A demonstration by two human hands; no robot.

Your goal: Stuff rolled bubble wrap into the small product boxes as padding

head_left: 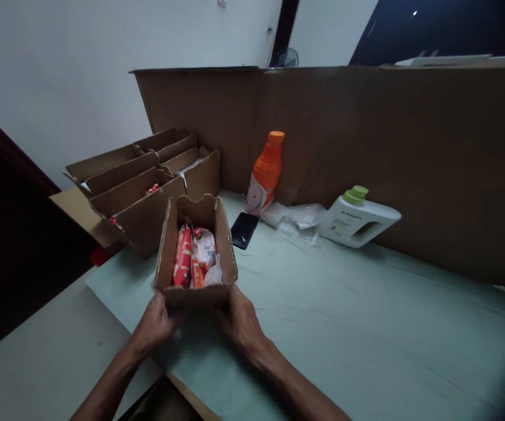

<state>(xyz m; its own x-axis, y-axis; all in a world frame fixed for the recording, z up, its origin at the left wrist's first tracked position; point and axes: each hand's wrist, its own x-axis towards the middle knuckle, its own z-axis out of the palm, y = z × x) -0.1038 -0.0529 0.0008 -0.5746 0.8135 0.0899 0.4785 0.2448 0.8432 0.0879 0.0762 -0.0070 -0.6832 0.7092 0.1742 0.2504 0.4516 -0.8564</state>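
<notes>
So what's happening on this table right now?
A person grips the near end of a small open cardboard box with the left hand and right hand. Red and pink packets lie inside it. More open boxes stand behind on the left, near an orange bottle.

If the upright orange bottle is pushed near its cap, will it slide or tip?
The orange bottle is tall and narrow and already seems to lean, so it would probably tip. Once down, its round body may roll on the table.
</notes>
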